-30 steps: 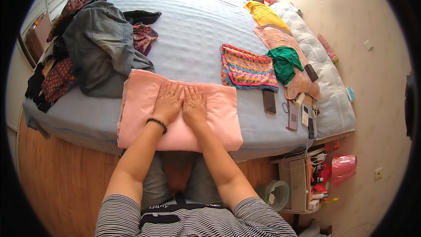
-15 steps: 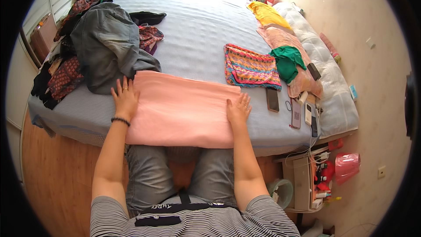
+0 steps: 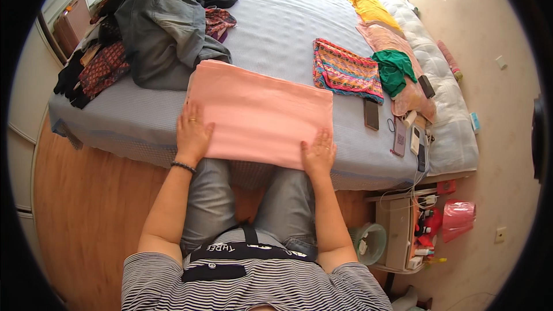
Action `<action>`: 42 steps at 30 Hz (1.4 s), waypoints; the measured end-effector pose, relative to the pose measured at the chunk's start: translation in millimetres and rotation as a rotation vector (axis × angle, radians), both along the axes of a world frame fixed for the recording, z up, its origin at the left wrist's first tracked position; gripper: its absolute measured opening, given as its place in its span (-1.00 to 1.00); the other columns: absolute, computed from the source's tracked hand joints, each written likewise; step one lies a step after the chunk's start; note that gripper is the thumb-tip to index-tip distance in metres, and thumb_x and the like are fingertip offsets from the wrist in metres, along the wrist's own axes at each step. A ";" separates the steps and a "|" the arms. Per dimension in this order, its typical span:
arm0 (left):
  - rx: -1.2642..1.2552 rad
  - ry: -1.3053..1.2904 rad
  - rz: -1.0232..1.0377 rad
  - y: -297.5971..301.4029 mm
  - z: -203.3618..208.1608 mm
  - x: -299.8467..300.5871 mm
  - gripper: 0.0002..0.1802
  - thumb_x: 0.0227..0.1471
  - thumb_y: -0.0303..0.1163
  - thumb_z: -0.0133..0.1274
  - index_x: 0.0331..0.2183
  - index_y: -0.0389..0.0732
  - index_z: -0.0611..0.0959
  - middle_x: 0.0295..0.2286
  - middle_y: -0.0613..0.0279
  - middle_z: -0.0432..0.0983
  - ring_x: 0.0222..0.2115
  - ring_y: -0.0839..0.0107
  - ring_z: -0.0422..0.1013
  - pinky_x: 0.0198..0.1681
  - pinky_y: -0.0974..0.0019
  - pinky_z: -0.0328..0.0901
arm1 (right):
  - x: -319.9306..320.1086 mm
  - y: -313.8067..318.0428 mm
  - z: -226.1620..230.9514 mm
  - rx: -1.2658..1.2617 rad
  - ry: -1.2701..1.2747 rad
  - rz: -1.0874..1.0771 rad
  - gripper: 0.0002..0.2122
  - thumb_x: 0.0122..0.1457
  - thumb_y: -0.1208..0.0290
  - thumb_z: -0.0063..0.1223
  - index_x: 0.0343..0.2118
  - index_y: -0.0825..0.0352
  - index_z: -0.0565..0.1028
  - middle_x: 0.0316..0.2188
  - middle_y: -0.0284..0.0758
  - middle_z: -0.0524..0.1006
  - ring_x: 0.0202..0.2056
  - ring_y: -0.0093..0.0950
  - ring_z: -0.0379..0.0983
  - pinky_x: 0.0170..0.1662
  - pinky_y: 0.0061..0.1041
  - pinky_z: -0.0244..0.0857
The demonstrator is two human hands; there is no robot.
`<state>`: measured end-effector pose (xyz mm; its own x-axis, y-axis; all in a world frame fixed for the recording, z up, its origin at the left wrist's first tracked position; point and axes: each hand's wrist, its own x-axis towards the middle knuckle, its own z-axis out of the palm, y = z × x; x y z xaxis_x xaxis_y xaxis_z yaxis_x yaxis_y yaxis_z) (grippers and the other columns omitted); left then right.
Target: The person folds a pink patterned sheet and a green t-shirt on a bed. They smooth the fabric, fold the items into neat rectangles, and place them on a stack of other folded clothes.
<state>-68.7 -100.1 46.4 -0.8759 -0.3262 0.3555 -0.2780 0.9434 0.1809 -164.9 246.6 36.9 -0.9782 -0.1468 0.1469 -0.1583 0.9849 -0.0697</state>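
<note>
A pink cloth (image 3: 262,112), folded into a smooth rectangle, lies at the near edge of the bed with its near side above my thighs. My left hand (image 3: 194,133) rests on its near left corner, fingers stretched out over the fabric. On the near right corner lies my right hand (image 3: 318,152), also open and flat. Just beyond the cloth's left side is a rumpled heap of clothes with a grey denim garment (image 3: 164,31) on top. To its right, a folded multicoloured patterned cloth (image 3: 347,70) lies on the bed.
The bed (image 3: 271,17) has a pale blue cover. At its right are a black phone (image 3: 371,115), other small devices with cables, a green cloth (image 3: 394,72) and a yellow cloth (image 3: 374,11). A small cabinet (image 3: 393,233) and a translucent bin (image 3: 368,243) stand near right.
Both hands have slid nearer to me along the pink cloth's sides, down to its near corners. The view has shifted, so the bed appears higher and further right.
</note>
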 end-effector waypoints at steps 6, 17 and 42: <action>0.350 0.112 0.138 -57.1 -18.2 44.3 -0.40 0.10 -0.19 -0.04 0.09 -0.31 0.26 -0.01 -0.02 0.31 0.01 0.15 0.23 0.08 0.12 0.11 | -10.0 66.0 5.5 -0.465 -0.021 -0.157 -0.39 0.09 0.07 0.02 0.09 0.41 0.23 0.01 -0.07 0.30 0.00 -0.26 0.26 0.08 -0.32 0.12; 1.826 0.104 0.021 -41.7 25.3 40.8 -0.73 -0.01 -0.35 0.15 -0.27 -0.25 0.49 -0.48 0.32 0.46 -0.63 0.65 0.31 -0.69 0.59 0.17 | -5.9 59.0 40.0 -1.014 -0.445 -0.215 -0.67 -0.01 0.25 0.20 -0.34 0.49 0.54 -0.48 -0.25 0.55 -0.50 -0.54 0.44 -0.48 -0.54 0.30; 1.746 0.125 -0.272 -6.5 30.8 148.2 -0.81 -0.02 -0.40 0.17 -0.33 -0.26 0.56 -0.45 0.47 0.43 -0.41 0.66 0.33 -0.35 0.59 0.20 | 89.1 106.8 19.5 -1.695 -0.667 -0.120 -0.78 0.05 0.35 0.20 -0.33 0.39 0.52 -0.40 -0.40 0.53 -0.37 -0.63 0.40 -0.27 -0.60 0.26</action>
